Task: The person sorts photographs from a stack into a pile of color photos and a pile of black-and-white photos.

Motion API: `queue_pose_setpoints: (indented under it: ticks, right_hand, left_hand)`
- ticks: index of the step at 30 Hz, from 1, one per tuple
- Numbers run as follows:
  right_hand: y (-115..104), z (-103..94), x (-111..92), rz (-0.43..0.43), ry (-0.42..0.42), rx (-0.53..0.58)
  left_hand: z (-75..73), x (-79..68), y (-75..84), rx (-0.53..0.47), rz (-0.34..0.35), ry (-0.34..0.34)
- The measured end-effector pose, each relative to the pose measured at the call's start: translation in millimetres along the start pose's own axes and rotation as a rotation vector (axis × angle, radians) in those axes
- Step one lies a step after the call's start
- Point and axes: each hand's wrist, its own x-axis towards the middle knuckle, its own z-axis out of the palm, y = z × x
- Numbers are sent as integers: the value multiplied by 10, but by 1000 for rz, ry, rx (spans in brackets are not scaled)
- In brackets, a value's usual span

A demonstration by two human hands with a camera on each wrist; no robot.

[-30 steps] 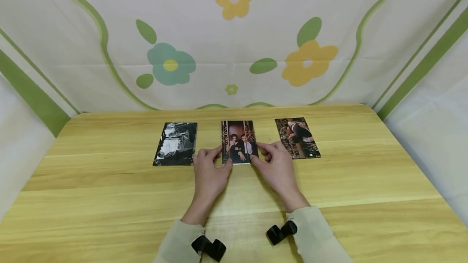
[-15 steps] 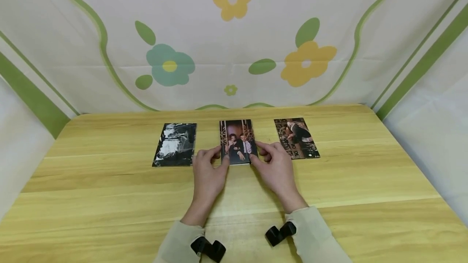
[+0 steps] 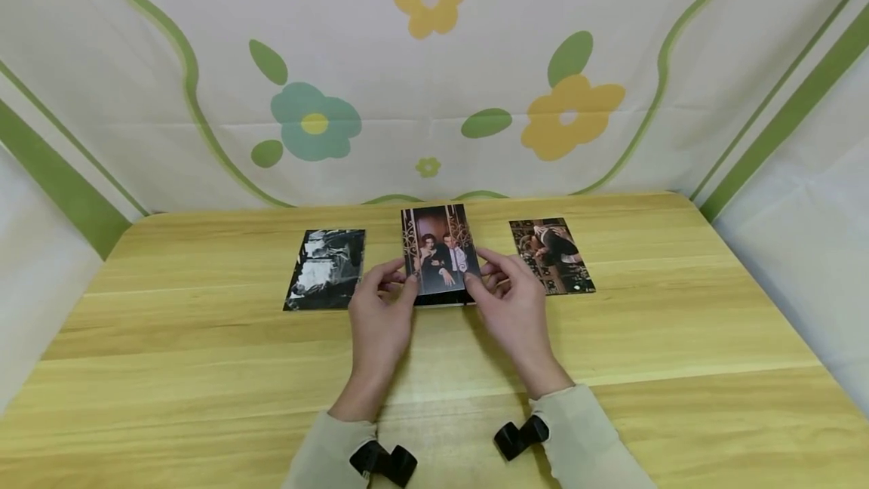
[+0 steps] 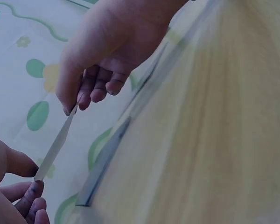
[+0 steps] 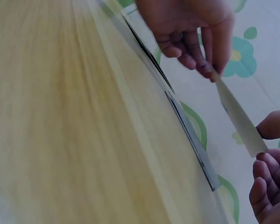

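Observation:
Low over the table, a photo card (image 3: 441, 247) of two seated people in dark clothes is pinched at its sides by both hands. My left hand (image 3: 382, 315) has its thumb on the lower left edge; my right hand (image 3: 512, 312) has its thumb on the lower right. In both wrist views the card appears edge-on, a pale strip (image 4: 56, 149) spanning the two hands. Beneath it lies another dark flat card or thin stack (image 3: 444, 299), mostly hidden in the head view; the right wrist view shows its dark edge (image 5: 193, 140) on the table.
A black-and-white photo card (image 3: 326, 269) lies to the left, and a brown-toned one (image 3: 553, 256) to the right. The wooden table (image 3: 204, 383) ends at a white curtain (image 3: 434, 81) with printed flowers. Black wrist devices (image 3: 385, 462) sit at both sleeves.
The top middle photo card has risen from the table and tilted, uncovering a dark strip of what lies under it. Both hands have come up slightly with it; the side cards stay put.

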Motion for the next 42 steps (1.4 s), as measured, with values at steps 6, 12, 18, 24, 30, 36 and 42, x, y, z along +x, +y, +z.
queue_pose_setpoints:
  ticks: [6, 12, 18, 24, 30, 36, 42]
  right_hand:
    - [-55, -7, -8, -3, 0, 30]
    - [-55, -2, -12, 13, 3, 41]
    - [-53, 2, -6, 22, 9, 43]
    - [-62, 1, -7, 28, 10, 37]
    - [-47, -42, -2, 32, 21, 53]
    - [9, -169, 40, 27, 94, 25]
    - [46, -449, 167, 77, 193, 14]
  left_hand:
    - [-51, 10, 71, -34, -37, -14]
    - [-51, 24, 65, -42, -50, -20]
    - [-55, 31, 65, -70, -80, -36]
    - [-57, 27, 69, -71, -94, -48]
    - [-13, 12, 72, -73, -100, -63]
    - [154, -7, 113, -91, -76, -92]
    - [438, -15, 326, -78, 21, -164]
